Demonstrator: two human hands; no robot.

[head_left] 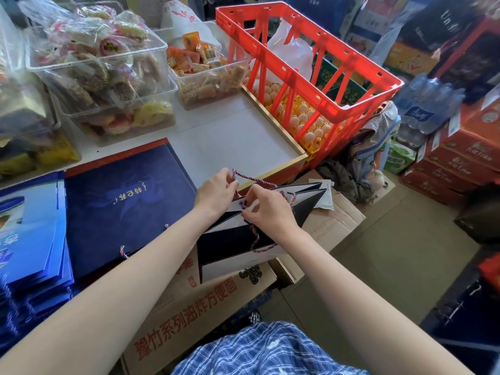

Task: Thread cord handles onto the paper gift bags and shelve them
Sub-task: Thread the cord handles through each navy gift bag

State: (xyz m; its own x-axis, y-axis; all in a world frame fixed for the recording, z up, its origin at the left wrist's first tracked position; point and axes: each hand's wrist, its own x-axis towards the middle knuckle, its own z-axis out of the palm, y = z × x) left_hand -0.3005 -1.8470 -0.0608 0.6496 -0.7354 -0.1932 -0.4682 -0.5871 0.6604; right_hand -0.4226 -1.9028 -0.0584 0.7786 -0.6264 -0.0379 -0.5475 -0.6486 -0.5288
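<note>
A dark navy paper gift bag (232, 239) lies partly unfolded on a cardboard box (194, 301) in front of me. My left hand (216, 190) pinches a twisted red, white and blue cord (254, 180) at the bag's top edge. My right hand (267, 209) pinches the same edge where a cord end pokes through a hole. Another cord (255, 239) hangs down across the bag's side. A flat navy gift bag (121, 201) with gold script lies on the counter to the left. Beside it sits a stack of blue bags (29, 231).
Clear plastic tubs of wrapped snacks (100, 69) fill the back of the white counter (230, 136). A red crate (311, 63) stands over trays of eggs (305, 120) on the right. Stacked cartons (454, 163) and bottled water packs (424, 109) line the floor at far right.
</note>
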